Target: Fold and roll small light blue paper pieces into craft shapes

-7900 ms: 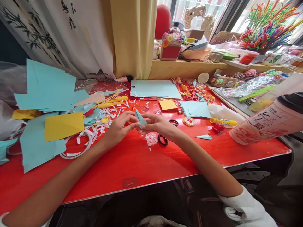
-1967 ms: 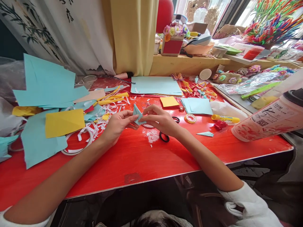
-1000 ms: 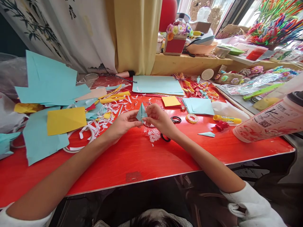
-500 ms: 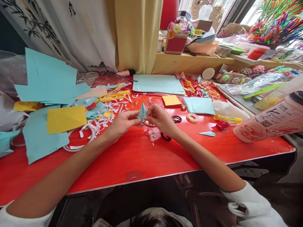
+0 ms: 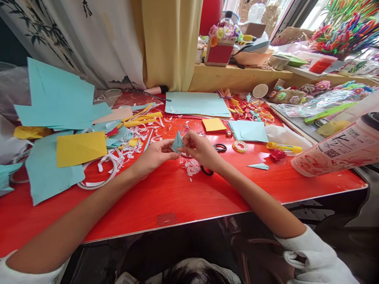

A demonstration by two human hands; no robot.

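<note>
Between my two hands, over the middle of the table, is a small light-blue piece of folded paper (image 5: pixel 177 142) with its point upward. My left hand (image 5: pixel 156 155) grips its left side, thumb in front and fingers behind. My right hand (image 5: pixel 197 147) pinches its lower right edge between thumb and finger. Behind my right wrist lie black-handled scissors (image 5: pixel 220 148), partly hidden. Shredded white scraps (image 5: pixel 192 167) lie just below my hands. Another folded blue paper piece (image 5: pixel 259 166) rests on the table to the right.
Left of my hands lie blue sheets (image 5: pixel 56 157), a yellow sheet (image 5: pixel 81 149) and paper strips. A yellow square stack (image 5: pixel 214 125), blue squares (image 5: pixel 249 131), a tape roll (image 5: pixel 240 146), a glue stick (image 5: pixel 284 147) and a large tilted cup (image 5: pixel 334 148) are on the right.
The folded paper has turned slightly in my fingers, and my left thumb has shifted a little lower on it. Both hands stay in nearly the same place. The view has shifted slightly.
</note>
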